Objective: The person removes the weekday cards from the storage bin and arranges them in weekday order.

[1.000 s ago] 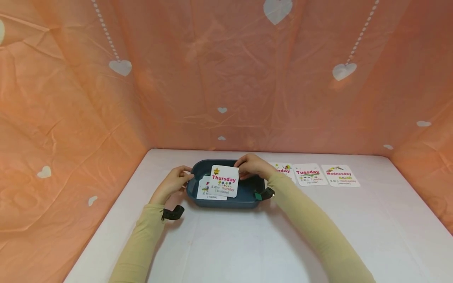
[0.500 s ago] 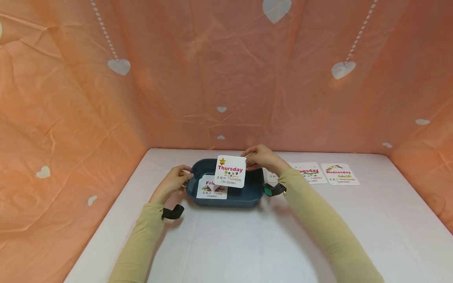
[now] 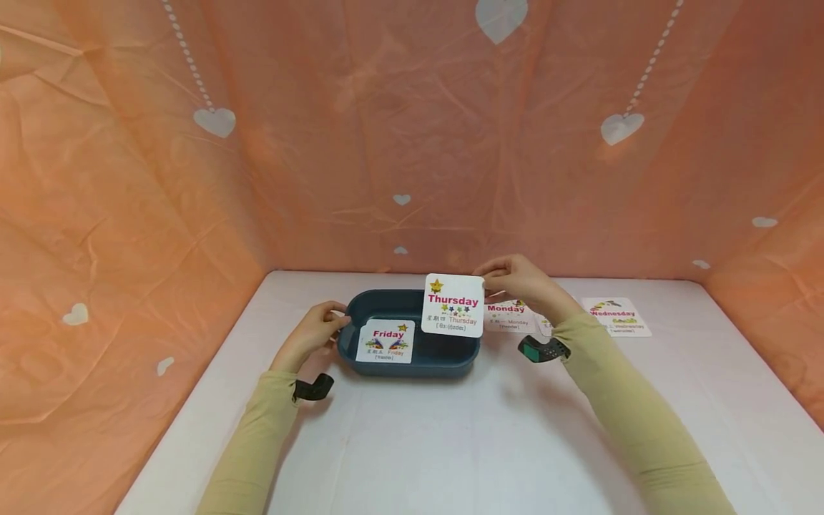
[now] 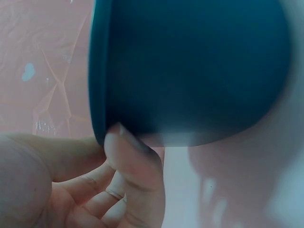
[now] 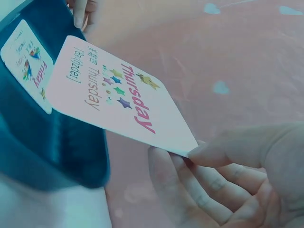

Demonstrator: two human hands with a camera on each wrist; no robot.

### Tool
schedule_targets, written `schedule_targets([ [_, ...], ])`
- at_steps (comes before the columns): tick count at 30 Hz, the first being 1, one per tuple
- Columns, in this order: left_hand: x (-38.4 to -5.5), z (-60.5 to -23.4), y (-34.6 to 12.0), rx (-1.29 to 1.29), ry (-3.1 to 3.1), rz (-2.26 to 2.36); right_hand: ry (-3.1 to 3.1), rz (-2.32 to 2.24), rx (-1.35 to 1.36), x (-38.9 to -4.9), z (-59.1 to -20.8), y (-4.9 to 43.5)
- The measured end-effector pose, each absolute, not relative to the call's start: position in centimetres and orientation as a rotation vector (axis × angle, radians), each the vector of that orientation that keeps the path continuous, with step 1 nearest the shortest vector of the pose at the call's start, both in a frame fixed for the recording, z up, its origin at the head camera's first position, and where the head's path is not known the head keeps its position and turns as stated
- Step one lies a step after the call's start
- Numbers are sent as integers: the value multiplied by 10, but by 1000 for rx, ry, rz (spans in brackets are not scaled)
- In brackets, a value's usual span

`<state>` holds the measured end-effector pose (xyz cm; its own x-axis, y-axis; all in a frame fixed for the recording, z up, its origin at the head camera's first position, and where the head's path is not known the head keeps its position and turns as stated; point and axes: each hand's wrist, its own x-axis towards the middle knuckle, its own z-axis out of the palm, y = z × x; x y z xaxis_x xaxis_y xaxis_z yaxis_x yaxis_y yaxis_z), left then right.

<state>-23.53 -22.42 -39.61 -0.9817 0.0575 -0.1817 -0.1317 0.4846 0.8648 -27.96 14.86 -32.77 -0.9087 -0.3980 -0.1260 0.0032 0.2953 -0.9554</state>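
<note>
Between the thumb and fingers of my right hand (image 3: 518, 280) is the right edge of the Thursday card (image 3: 453, 305), raised over the right end of a dark blue tray (image 3: 405, 370). The right wrist view shows the pinch at one corner of the Thursday card (image 5: 109, 90). My left hand (image 3: 315, 330) pinches the tray's left rim; in the left wrist view the thumb and a finger meet at the tray wall (image 4: 190, 71). Inside the tray lies the Friday card (image 3: 386, 342), face up at the left side.
On the white table (image 3: 412, 443) right of the tray lie the Monday card (image 3: 507, 315), partly behind the right hand, and the Wednesday card (image 3: 614, 316). A card between them is mostly covered by the right arm. An orange cloth with hearts (image 3: 412, 143) surrounds the table.
My right hand has carried the Thursday card up and to the right, uncovering the Friday card in the tray. The left hand stays at the rim.
</note>
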Motion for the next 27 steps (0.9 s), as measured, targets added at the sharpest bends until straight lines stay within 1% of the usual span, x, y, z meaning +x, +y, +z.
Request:
schedule_targets([
  [15, -236, -397, -224, -64, 2561, 1484, 2270, -1651, -339, -258, -324, 211],
  [27, -235, -397, -224, -52, 2568, 1478, 2293, -1589, -308, -245, -342, 245],
])
